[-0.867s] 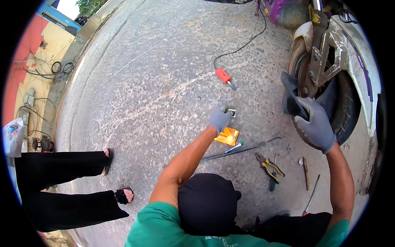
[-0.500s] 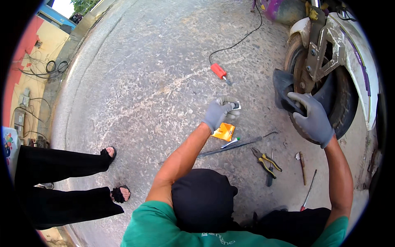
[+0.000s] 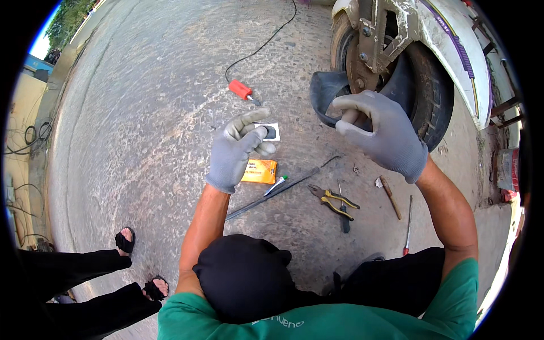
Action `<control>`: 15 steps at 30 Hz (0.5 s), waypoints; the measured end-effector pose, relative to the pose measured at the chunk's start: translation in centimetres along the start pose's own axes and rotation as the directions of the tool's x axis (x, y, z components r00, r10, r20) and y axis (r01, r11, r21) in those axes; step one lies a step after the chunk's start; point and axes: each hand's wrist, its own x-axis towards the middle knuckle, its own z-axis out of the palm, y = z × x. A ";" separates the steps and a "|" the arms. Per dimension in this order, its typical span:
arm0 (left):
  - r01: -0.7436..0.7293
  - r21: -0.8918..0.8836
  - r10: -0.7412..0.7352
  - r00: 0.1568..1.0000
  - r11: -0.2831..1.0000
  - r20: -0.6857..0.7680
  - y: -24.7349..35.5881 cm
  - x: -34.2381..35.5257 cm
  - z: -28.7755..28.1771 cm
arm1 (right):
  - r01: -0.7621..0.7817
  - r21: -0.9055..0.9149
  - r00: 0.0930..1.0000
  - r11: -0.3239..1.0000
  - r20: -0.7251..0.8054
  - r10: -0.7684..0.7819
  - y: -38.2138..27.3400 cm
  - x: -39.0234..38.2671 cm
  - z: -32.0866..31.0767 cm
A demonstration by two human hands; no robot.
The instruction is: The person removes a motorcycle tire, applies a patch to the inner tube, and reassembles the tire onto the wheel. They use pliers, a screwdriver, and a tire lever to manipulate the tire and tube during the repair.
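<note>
My left hand (image 3: 235,148), in a grey glove, pinches a tyre patch (image 3: 272,132), a dark pad on a small white square, between thumb and fingers. Under that hand lies an orange box (image 3: 262,171) on the ground, with a small white tube with a green cap (image 3: 275,186) beside it. My right hand (image 3: 388,127), gloved too, is in front of the black inner tube (image 3: 324,93), its fingers curved and thumb apart with nothing seen between them. The inner tube hangs out beside the motorcycle wheel (image 3: 439,99).
A red-handled corded tool (image 3: 241,89) lies beyond my left hand. Nearer are a long black rod (image 3: 266,198), yellow-black pliers (image 3: 328,195), a dark-handled screwdriver (image 3: 344,221), a brown-handled tool (image 3: 391,198) and a red-handled screwdriver (image 3: 408,226). A person in black trousers (image 3: 107,300) stands at left.
My right hand has come off the inner tube, and its fingers are now apart. My left hand has turned, showing the patch more fully. The whole view has shifted.
</note>
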 end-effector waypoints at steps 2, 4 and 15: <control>0.000 0.048 -0.003 0.999 0.999 0.046 1.7 -1.0 1.2 | -0.209 0.234 0.970 0.950 0.172 0.172 -1.6 0.0 0.5; -0.031 0.107 0.018 0.993 0.994 0.119 2.6 -1.7 2.0 | -0.264 0.268 0.942 0.927 0.277 0.188 -2.6 0.2 0.5; -0.129 0.284 0.077 0.979 0.950 0.188 3.7 -3.5 4.2 | -0.090 0.208 0.959 0.974 0.283 0.028 -2.9 0.1 2.6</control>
